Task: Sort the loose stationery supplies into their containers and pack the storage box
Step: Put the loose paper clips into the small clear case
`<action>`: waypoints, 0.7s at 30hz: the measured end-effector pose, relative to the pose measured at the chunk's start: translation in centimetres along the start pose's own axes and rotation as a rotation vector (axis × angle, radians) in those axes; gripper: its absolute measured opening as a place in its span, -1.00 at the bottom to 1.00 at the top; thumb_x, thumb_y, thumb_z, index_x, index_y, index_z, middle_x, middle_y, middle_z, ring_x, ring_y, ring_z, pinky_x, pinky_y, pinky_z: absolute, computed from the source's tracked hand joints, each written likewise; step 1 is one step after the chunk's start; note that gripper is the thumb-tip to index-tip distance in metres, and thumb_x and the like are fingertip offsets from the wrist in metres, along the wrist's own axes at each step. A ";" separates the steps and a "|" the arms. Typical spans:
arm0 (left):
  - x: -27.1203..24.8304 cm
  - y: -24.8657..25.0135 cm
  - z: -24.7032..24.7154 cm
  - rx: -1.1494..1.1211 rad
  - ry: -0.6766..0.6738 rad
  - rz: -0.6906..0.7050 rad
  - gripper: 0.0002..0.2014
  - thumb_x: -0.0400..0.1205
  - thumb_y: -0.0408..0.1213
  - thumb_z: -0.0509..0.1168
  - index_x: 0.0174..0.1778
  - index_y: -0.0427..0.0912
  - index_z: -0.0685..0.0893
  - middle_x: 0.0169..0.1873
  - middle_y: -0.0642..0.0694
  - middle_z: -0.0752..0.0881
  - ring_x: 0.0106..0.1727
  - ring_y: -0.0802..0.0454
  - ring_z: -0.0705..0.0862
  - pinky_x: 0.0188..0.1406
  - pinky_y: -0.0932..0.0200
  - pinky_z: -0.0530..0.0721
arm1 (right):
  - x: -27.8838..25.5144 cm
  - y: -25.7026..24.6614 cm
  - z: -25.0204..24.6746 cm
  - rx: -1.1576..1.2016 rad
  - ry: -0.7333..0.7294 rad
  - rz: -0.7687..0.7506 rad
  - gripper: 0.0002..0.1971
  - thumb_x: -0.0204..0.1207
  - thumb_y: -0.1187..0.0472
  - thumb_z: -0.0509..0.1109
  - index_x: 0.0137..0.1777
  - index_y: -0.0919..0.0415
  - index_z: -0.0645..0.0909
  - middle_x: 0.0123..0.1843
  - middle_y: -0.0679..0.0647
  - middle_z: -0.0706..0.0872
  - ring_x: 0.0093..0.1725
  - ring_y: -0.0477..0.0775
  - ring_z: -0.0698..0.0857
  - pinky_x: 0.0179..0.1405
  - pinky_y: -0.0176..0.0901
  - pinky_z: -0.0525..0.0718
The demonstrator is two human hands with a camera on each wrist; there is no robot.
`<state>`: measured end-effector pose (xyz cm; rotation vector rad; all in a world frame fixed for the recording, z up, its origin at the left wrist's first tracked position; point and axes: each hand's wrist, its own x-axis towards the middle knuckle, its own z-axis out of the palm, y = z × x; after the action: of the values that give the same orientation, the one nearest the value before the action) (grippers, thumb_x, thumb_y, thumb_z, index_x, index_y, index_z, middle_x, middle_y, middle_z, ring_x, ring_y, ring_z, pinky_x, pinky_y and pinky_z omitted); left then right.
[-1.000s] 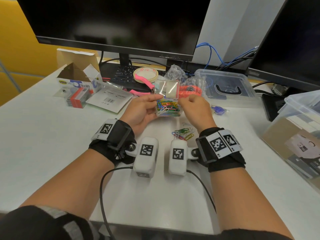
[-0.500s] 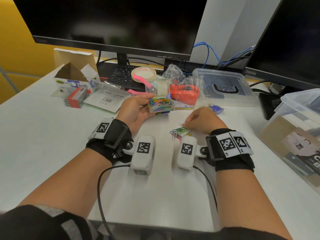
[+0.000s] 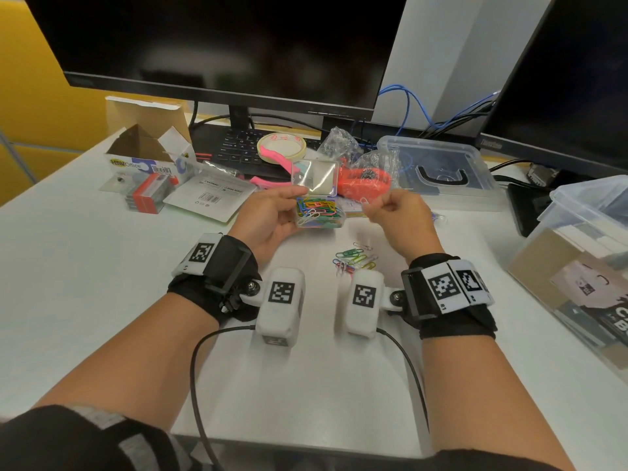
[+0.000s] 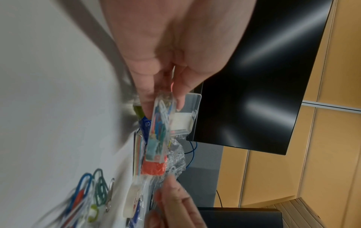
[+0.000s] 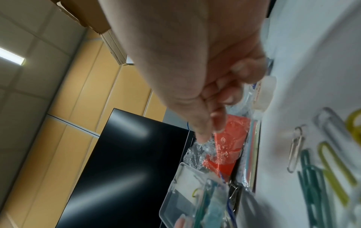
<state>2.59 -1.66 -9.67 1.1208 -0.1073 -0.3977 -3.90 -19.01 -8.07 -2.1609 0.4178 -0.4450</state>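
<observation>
A small clear clip box (image 3: 319, 214), lid tipped open, is full of coloured paper clips. My left hand (image 3: 295, 205) grips it from the left, thumb on top, a little above the white table (image 3: 85, 283). Just right of the box, my right hand (image 3: 373, 205) pinches a pale paper clip (image 3: 364, 200). Several loose clips (image 3: 353, 260) lie on the table below the hands. In the left wrist view the box (image 4: 162, 120) is held edge-on, blurred. The right wrist view shows pinched fingertips (image 5: 203, 135), the box (image 5: 195, 192) below them, and the loose clips (image 5: 322, 162).
A clear storage box (image 3: 577, 266) stands at the right edge. An upturned clear lid (image 3: 441, 171), an orange item in a plastic bag (image 3: 363, 180), a tape roll (image 3: 282, 146) on a keyboard (image 3: 231, 144) and an open cardboard box (image 3: 146, 154) crowd the back.
My right hand rose from the loose clips on the table to beside the open box, now pinching a clip. The left hand kept hold of the box.
</observation>
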 end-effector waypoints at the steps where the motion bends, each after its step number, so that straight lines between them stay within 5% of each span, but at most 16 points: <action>1: -0.1 0.0 0.0 0.006 -0.013 -0.003 -0.71 0.65 -0.63 0.01 -0.03 -0.35 0.64 -0.12 -0.26 0.70 -0.12 -0.10 0.70 -0.10 0.09 0.75 | 0.0 -0.2 0.1 0.046 0.034 -0.029 -0.80 0.49 0.22 0.46 -0.34 0.06 0.57 -0.31 0.01 0.64 -0.19 -0.02 0.61 -0.14 -0.27 0.56; 9: -0.6 0.0 0.4 0.020 -0.084 -0.039 -0.71 0.66 -0.63 0.02 0.17 -0.43 0.60 -0.06 -0.30 0.71 -0.08 -0.12 0.71 -0.07 0.08 0.75 | -0.4 -1.4 1.7 0.016 0.043 -0.176 -0.81 0.43 0.17 0.52 -0.36 0.08 0.61 -0.41 -0.04 0.62 -0.39 -0.16 0.53 -0.43 -0.57 0.45; 13: -0.6 0.1 0.4 -0.027 -0.069 -0.049 -0.71 0.66 -0.63 0.02 0.15 -0.44 0.60 -0.07 -0.30 0.71 -0.10 -0.11 0.72 -0.14 0.10 0.78 | -0.5 -1.5 1.3 0.034 0.121 -0.179 -0.75 0.52 0.02 0.42 -0.32 0.15 0.64 -0.43 -0.08 0.58 -0.38 -0.18 0.49 -0.39 -0.50 0.42; 15: -0.6 0.2 0.3 -0.044 -0.050 -0.048 -0.70 0.66 -0.62 0.01 0.19 -0.46 0.58 -0.10 -0.29 0.71 -0.13 -0.10 0.72 -0.18 0.11 0.78 | -0.2 -1.1 0.7 0.028 0.184 -0.121 -0.72 0.57 0.04 0.36 -0.29 0.20 0.65 -0.41 -0.08 0.57 -0.32 -0.09 0.52 -0.32 -0.28 0.45; 18: -0.5 0.3 0.2 -0.076 -0.027 -0.038 -0.72 0.66 -0.62 0.00 0.13 -0.43 0.59 -0.13 -0.28 0.71 -0.14 -0.09 0.72 -0.18 0.11 0.77 | -0.2 -0.1 -0.2 -0.122 0.024 0.017 -0.74 0.55 0.14 0.36 -0.17 0.36 0.70 -0.26 0.10 0.69 -0.15 0.03 0.59 -0.17 -0.22 0.46; 21: -0.4 0.4 0.0 -0.092 -0.005 -0.037 -0.72 0.67 -0.62 0.00 0.13 -0.43 0.59 -0.12 -0.28 0.71 -0.12 -0.11 0.72 -0.17 0.09 0.77 | -0.7 0.4 -0.6 -0.265 -0.234 0.109 -0.85 0.47 0.18 0.48 -0.13 0.29 0.74 -0.20 0.05 0.70 -0.14 -0.04 0.61 -0.18 -0.25 0.49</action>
<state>2.29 -1.34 -9.24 1.0323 -0.0720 -0.4348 -4.78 -19.31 -8.15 -2.3971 0.4808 -0.0763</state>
